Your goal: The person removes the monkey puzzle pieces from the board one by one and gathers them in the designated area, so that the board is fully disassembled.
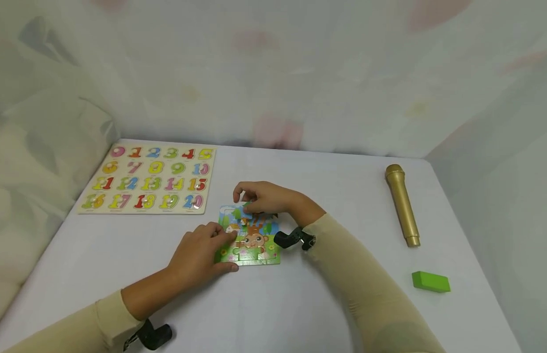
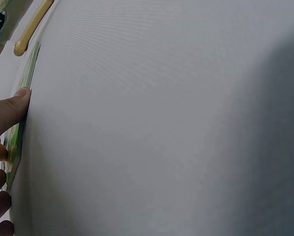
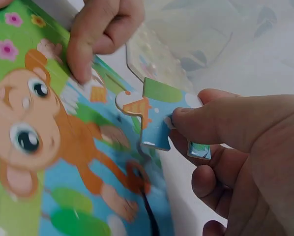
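A jigsaw puzzle board with a cartoon monkey lies mid-table. My left hand grips its left side; the thumb lies against the near edge and a fingertip presses on the picture. Over the board's far edge, my right hand pinches a blue and green puzzle piece between thumb and fingers. In the right wrist view that piece is tilted, its rounded tab towards the board. Part of the board's far edge is hidden by the right hand in the head view.
A number puzzle board lies at the back left. On the right are a golden toy microphone and a green block. All rest on a white-covered table, with pale patterned cloth around it.
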Tool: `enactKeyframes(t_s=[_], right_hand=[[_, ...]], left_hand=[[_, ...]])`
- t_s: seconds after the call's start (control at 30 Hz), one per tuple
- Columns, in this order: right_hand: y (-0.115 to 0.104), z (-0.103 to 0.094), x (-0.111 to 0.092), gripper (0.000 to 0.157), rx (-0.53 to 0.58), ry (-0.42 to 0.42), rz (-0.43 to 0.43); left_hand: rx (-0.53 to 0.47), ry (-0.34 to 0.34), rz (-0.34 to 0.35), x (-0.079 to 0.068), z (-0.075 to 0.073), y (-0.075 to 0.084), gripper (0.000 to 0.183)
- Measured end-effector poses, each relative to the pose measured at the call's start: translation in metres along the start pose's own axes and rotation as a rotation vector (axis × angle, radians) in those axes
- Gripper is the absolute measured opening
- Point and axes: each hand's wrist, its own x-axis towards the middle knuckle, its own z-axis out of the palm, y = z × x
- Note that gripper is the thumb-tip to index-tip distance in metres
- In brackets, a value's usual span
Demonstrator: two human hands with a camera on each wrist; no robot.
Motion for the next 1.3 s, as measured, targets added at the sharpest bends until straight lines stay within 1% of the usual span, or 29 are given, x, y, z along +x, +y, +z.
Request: enactKeyframes(t_s=[0.13, 0.27, 0.4, 0.57, 0.73, 1.0, 1.17, 1.3], right_hand=[[0.003, -0.008, -0.010, 0.029, -0.025, 0.012, 0.009], [0.007, -0.016, -0.021, 0.030, -0.038, 0.037, 0.042], [0.010, -0.021, -0.031, 0.028, -0.039, 0.047, 0.074], [0.012, -0.026, -0.042, 0.029, -0.052, 0.064, 0.091], [0.020, -0.029, -0.053, 0.028, -0.068, 0.088, 0.128], [0.033, -0.035, -0.073, 0.028, -0.095, 0.127, 0.193], [0.043, -0.037, -0.080, 0.028, -0.130, 0.157, 0.219], [0.047, -0.036, -0.081, 0.027, -0.165, 0.192, 0.226]], left_hand=[[-0.016, -0.008, -0.014, -0.001, 0.001, 0.000, 0.080], [-0.024, -0.012, -0.022, 0.000, 0.002, -0.001, 0.081], [-0.023, -0.020, -0.027, 0.001, 0.002, -0.002, 0.082], [-0.028, -0.023, -0.035, 0.000, 0.003, -0.003, 0.081], [-0.059, -0.009, -0.044, -0.001, 0.005, -0.006, 0.081], [-0.129, 0.006, -0.070, 0.001, 0.013, -0.014, 0.081], [-0.169, 0.026, -0.067, 0.001, 0.016, -0.017, 0.077], [-0.207, 0.037, -0.071, -0.001, 0.017, -0.017, 0.073]])
